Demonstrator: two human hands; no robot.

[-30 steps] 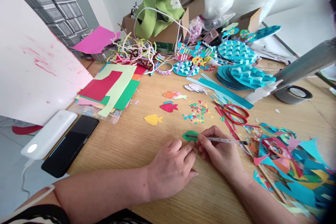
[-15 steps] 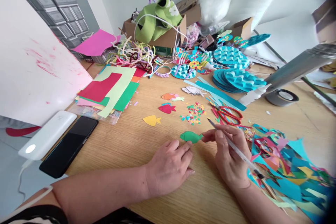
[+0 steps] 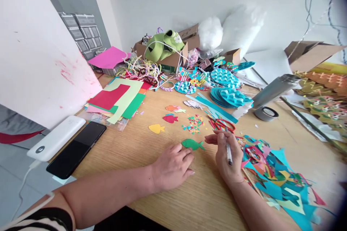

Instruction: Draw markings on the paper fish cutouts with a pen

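A green paper fish [image 3: 193, 144] with a drawn eye and gill line lies flat on the wooden table. My left hand [image 3: 173, 166] rests palm down on the wood, fingers loosely spread, fingertips at the fish's lower edge. To the right of its tail, my right hand [image 3: 229, 155] is closed around a slim pen [image 3: 228, 148], its dark end pointing down toward the wrist. Just beyond lie a yellow fish [image 3: 156, 128], a red fish [image 3: 170, 118], an orange-and-pink fish [image 3: 172, 108] and small coloured paper dots [image 3: 193, 124].
Red-handled scissors [image 3: 226, 125] lie behind my right hand, with paper scraps [image 3: 273, 173] to its right. Coloured sheets [image 3: 111, 97], a phone [image 3: 77, 149] and a white power bank [image 3: 56, 138] are at left. Farther back stand wavy blue discs [image 3: 233, 97], a metal flask [image 3: 276, 90] and tape [image 3: 266, 113].
The camera view has shifted, bringing more of the wall and right side into sight. The pen has swung round in my right hand; my left hand stays by the green fish.
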